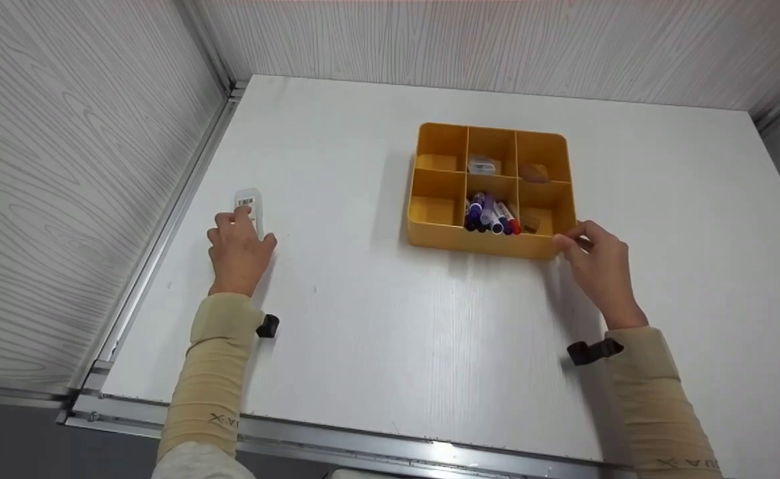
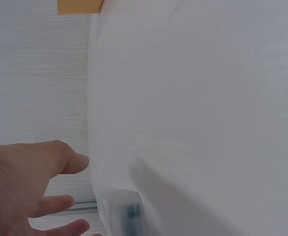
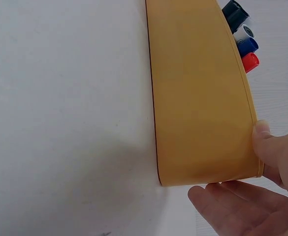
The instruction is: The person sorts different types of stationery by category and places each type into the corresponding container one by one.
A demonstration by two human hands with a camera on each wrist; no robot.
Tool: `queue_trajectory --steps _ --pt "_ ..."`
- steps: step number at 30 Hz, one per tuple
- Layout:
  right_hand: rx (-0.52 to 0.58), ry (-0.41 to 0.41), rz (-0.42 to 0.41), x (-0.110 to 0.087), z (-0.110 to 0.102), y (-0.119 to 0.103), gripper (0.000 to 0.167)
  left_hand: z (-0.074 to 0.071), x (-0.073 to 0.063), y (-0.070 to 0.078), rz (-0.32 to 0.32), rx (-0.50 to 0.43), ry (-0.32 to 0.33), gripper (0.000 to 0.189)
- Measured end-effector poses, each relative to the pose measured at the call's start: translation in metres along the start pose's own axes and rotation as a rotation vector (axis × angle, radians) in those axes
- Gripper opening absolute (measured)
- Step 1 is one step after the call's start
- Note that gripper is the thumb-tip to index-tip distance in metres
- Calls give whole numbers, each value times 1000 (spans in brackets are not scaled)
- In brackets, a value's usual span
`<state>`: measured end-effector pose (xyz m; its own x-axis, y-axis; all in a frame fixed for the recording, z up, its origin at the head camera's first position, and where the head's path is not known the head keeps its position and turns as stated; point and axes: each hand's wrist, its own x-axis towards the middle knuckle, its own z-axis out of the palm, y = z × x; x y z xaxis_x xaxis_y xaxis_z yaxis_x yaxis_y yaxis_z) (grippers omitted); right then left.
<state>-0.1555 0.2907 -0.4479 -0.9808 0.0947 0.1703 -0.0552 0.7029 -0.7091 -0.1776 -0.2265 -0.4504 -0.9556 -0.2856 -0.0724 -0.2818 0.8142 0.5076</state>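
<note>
A yellow-orange organizer box [image 1: 483, 246] with six compartments stands on the white table. My right hand [image 1: 596, 266] holds its near right corner, the thumb [image 3: 263, 129] on the front wall and the fingers [image 3: 237, 201] along the side. Several markers [image 1: 490, 213] with dark, purple, white and red parts lean in the box's near middle compartment. On the left, my left hand [image 1: 237, 253] hovers over a translucent case [image 1: 250, 199] with a printed label. Its thumb and fingers are spread and loosely bent. In the left wrist view a gap shows between the fingers and the case [image 2: 126, 211].
A clear small object [image 1: 482, 165] lies in the box's far middle compartment. Translucent brownish pieces [image 1: 534, 174] sit in the right compartments. Wood-grain panels [image 1: 496, 46] wall the table at the back and sides. A metal rail [image 1: 443, 452] runs along the near edge.
</note>
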Motion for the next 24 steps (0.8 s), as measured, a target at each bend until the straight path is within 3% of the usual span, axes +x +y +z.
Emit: queue_trajectory --steps 9,24 --pt "6 1 -4 0 0 0 36 6 0 -9 -29 -4 -34 60" --pt "12 8 4 0 0 -1 39 6 1 -9 -28 50 -60 66"
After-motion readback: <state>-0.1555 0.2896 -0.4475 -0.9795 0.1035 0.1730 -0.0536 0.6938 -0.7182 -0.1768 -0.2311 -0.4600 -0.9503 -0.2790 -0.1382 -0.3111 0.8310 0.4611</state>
